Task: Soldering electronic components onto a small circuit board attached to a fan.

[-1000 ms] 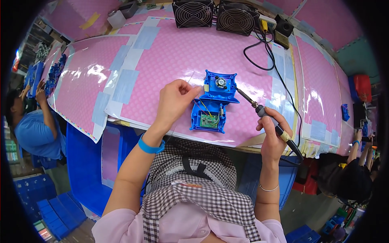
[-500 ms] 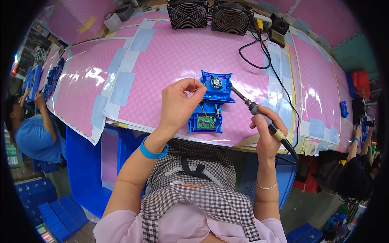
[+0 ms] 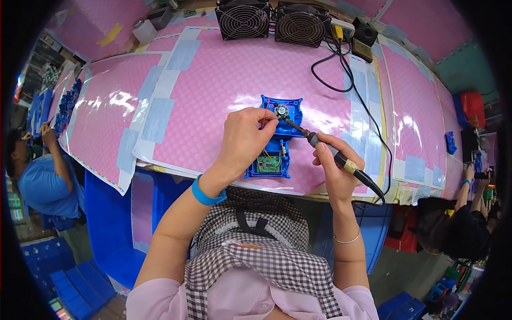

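Observation:
My left hand (image 3: 242, 136) pinches a thin red wire (image 3: 268, 104) between thumb and fingertips, just beside a small round speaker (image 3: 281, 111). The speaker sits in the upper half of a blue plastic housing (image 3: 297, 106). In my right hand (image 3: 341, 173) is a soldering iron (image 3: 314, 141), gripped like a pen, its tip at the speaker's lower edge close to my left fingertips. Whether the tip touches wire or speaker is too small to tell. Nearer me lies the housing's other half, holding a green circuit board (image 3: 268, 164) with thin wires; my left hand partly covers the gap between the halves.
Two black fans (image 3: 244, 21) stand at the table's back. A black cable (image 3: 368, 114) loops down the right side, near an iron stand (image 3: 362, 50). A blue bin (image 3: 109, 224) is below the table's left edge. People work at both sides.
The soldering iron has moved left, from the housing's right edge to the speaker. My left hand has shifted slightly right and down, bringing the wire to the speaker.

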Demonstrator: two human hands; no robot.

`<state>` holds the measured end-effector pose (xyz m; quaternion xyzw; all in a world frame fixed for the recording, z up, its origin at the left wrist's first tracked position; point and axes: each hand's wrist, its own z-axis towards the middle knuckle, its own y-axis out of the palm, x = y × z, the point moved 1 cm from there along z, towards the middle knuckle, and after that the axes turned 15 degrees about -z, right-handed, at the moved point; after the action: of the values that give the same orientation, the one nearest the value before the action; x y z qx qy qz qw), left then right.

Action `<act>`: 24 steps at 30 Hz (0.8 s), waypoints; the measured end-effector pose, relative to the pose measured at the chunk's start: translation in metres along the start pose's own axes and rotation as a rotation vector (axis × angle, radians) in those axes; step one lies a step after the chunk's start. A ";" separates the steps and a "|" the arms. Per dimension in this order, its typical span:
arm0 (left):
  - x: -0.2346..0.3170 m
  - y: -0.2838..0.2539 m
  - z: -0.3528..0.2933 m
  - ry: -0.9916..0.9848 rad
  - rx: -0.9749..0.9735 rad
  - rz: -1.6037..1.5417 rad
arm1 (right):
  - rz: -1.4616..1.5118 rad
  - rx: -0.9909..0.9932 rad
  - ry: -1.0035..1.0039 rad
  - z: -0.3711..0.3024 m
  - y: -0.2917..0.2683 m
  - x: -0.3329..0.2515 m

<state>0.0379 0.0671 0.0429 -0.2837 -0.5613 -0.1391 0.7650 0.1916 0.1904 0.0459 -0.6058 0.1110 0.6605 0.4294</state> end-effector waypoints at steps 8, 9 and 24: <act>-0.001 0.000 0.000 0.007 -0.017 0.043 | -0.008 -0.012 0.002 0.001 -0.002 -0.004; -0.001 0.000 0.000 0.017 -0.019 0.053 | 0.003 0.003 0.006 0.001 -0.004 -0.007; 0.000 0.002 0.001 0.021 -0.029 0.050 | 0.120 0.273 0.033 -0.014 -0.032 -0.001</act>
<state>0.0381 0.0687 0.0423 -0.3074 -0.5437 -0.1312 0.7699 0.2236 0.1999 0.0557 -0.5446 0.2428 0.6537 0.4660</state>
